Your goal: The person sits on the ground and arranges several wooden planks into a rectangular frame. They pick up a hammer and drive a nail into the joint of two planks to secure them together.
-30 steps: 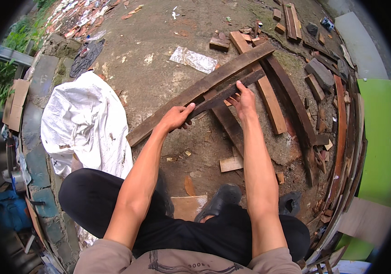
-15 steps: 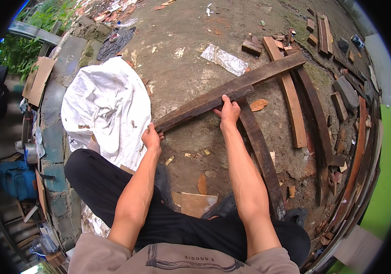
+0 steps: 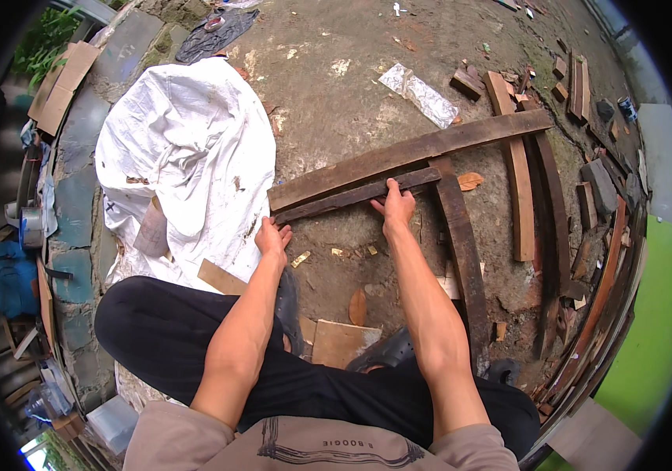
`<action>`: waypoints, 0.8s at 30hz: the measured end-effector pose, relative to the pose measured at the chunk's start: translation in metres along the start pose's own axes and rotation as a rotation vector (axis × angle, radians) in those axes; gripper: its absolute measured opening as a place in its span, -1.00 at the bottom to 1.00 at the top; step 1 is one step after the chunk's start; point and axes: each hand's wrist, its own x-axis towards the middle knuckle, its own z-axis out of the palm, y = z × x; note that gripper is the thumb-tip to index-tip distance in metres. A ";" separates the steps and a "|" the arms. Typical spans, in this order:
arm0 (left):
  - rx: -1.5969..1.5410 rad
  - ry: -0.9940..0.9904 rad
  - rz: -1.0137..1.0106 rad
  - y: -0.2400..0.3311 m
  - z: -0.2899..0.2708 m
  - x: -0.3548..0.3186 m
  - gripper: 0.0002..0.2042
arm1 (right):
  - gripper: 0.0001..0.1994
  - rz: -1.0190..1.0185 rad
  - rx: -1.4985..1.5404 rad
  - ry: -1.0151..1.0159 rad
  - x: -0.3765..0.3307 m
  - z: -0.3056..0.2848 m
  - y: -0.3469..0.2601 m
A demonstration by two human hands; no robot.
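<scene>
Both my hands hold a short, dark wooden strip [image 3: 352, 197] near its two ends. My left hand [image 3: 273, 239] is closed at its left end, beside the white sack. Near the right end, my right hand [image 3: 396, 207] pinches the strip between thumb and fingers. Just beyond it lies a longer brown plank [image 3: 407, 153], running alongside with a narrow gap at the right. The plank's far right part rests across a lighter wooden batten [image 3: 518, 200] and a dark curved one [image 3: 553, 212]. Another dark batten [image 3: 463, 259] extends toward me from the strip's right end.
A large white sack [image 3: 195, 149] lies to my left, next to a low block wall [image 3: 73, 228]. Dry leaves, wood scraps and a crumpled silvery wrapper [image 3: 421, 96] are on the ground. Several offcuts and a grey block [image 3: 599, 177] lie at the right, near a green panel [image 3: 658, 290].
The short strip has come slightly toward me, so a gap now shows between it and the long plank. My hands keep their hold on it. The view has shifted a little.
</scene>
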 end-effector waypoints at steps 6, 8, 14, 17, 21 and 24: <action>0.087 -0.056 0.046 0.010 0.009 -0.005 -0.48 | -0.65 0.025 -0.016 0.007 0.001 0.007 -0.005; 0.085 -0.002 0.060 0.010 0.012 -0.005 -0.56 | -0.66 0.033 -0.018 -0.008 0.000 0.008 -0.007; 0.175 0.085 0.148 0.004 0.018 -0.008 -0.63 | -0.63 0.051 -0.031 -0.045 0.001 0.005 -0.005; 0.204 0.144 0.242 -0.004 0.009 0.015 -0.64 | -0.56 0.063 -0.036 -0.110 0.002 0.011 -0.002; 0.282 0.165 0.214 -0.003 0.003 0.022 -0.66 | -0.52 0.097 -0.035 -0.110 0.001 0.013 0.003; 0.255 0.102 0.149 0.004 0.005 0.013 -0.68 | -0.56 0.104 -0.027 -0.114 0.013 0.007 0.004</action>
